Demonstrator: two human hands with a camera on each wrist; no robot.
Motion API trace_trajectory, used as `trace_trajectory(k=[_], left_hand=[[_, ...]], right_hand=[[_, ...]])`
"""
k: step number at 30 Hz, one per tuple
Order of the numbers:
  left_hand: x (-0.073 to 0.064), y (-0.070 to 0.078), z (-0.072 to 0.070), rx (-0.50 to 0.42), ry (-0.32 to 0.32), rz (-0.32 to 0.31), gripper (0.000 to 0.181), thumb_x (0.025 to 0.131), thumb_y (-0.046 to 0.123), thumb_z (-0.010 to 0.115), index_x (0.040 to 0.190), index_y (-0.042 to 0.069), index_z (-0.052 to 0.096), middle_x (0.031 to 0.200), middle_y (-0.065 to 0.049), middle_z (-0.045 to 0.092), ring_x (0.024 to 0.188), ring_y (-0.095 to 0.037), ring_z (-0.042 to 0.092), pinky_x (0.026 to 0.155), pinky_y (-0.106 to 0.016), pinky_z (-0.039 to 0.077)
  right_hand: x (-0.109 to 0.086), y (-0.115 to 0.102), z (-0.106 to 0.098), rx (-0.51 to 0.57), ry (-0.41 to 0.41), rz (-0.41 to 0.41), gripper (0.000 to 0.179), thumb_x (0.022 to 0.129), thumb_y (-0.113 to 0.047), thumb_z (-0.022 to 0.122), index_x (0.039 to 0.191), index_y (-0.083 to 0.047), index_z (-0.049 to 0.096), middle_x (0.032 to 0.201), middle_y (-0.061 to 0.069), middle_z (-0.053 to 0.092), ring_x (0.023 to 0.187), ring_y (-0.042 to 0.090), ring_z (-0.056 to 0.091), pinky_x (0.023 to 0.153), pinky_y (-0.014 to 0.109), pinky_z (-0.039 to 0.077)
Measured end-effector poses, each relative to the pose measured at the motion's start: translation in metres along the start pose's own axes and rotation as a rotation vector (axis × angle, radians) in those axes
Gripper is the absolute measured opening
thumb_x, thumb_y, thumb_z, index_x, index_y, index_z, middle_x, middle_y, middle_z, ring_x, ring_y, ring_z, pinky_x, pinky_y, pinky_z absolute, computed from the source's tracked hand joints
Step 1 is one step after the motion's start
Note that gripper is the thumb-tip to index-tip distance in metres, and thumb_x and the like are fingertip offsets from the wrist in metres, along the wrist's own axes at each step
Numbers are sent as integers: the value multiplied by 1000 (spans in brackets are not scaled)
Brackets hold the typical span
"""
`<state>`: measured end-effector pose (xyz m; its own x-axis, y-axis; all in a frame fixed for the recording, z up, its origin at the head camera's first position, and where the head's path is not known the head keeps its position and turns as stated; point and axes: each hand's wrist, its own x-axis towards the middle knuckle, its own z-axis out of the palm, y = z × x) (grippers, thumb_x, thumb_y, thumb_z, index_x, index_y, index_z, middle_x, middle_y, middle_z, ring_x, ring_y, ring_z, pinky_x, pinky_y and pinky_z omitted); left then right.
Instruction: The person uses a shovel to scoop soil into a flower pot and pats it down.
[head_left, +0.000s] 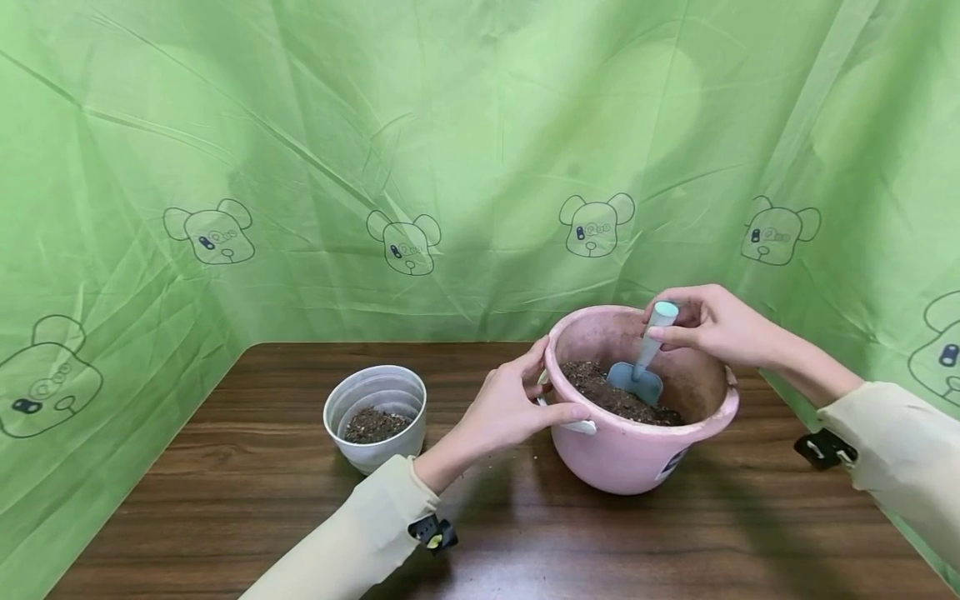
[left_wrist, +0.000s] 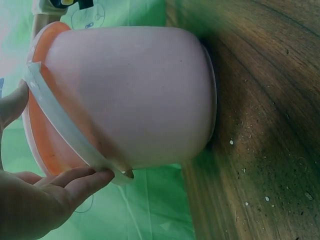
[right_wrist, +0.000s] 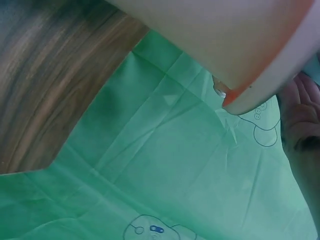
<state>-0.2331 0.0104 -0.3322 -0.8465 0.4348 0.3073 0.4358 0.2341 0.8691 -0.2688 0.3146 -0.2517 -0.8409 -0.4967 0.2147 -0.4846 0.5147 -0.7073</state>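
Observation:
A pink bucket [head_left: 622, 462] with dark soil [head_left: 600, 387] in it stands on the right of the table. My right hand [head_left: 708, 321] grips the pale handle of a small blue hand shovel [head_left: 636, 382], its blade in the soil. On the bucket's left side, my left hand [head_left: 510, 400] holds the rim, thumb at the front and fingers farther back. In the left wrist view the fingers of the left hand [left_wrist: 55, 197] touch the bucket's white carrying handle [left_wrist: 67, 125]. The right wrist view shows part of my right hand [right_wrist: 302, 107] beside the rim; the shovel is mostly hidden there.
A white flower pot [head_left: 375, 454] with some soil at its bottom stands left of the bucket. Bits of soil and white specks lie on the wooden table [head_left: 247, 483]. A green curtain [head_left: 480, 150] with bear drawings hangs behind and at both sides.

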Motion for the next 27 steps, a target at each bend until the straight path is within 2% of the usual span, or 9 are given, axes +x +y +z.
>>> trace_trajectory(k=[2, 8, 11, 19, 27], left_hand=[[0, 0, 0, -11, -4, -7, 107, 65, 48, 85, 150, 30, 24, 147, 3, 38, 108, -15, 59, 83, -29, 52], [2, -2, 0, -39, -10, -4, 106, 66, 38, 87, 151, 20, 26, 146, -3, 40, 107, -19, 60, 81, -29, 53], [3, -3, 0, -40, -13, 2, 105, 67, 34, 88, 151, 18, 27, 144, -5, 42, 107, -21, 60, 82, -32, 53], [1, -1, -2, -33, -24, -20, 105, 66, 45, 85, 150, 25, 25, 141, -4, 48, 103, -13, 62, 81, -30, 54], [0, -1, -2, 8, -18, -13, 106, 64, 52, 83, 150, 29, 25, 141, -3, 47, 103, -14, 62, 82, -29, 53]], right_hand=[[-3, 1, 0, 30, 9, 14, 21, 91, -14, 66, 108, -4, 63, 85, 17, 69, 78, 31, 69, 70, 43, 56], [-9, -2, 3, 89, 51, 69, 27, 91, -16, 66, 112, 0, 61, 86, 22, 67, 76, 32, 69, 69, 44, 56], [-11, -6, 3, 107, 68, 103, 27, 91, -17, 67, 111, 0, 61, 86, 22, 67, 77, 35, 69, 69, 45, 56], [-18, -14, 9, 173, 116, 203, 33, 91, -21, 66, 114, 3, 57, 91, 24, 67, 83, 37, 68, 73, 45, 55], [-26, -24, 17, 261, 215, 334, 51, 93, -23, 63, 126, 10, 43, 93, 20, 69, 84, 33, 68, 77, 42, 54]])
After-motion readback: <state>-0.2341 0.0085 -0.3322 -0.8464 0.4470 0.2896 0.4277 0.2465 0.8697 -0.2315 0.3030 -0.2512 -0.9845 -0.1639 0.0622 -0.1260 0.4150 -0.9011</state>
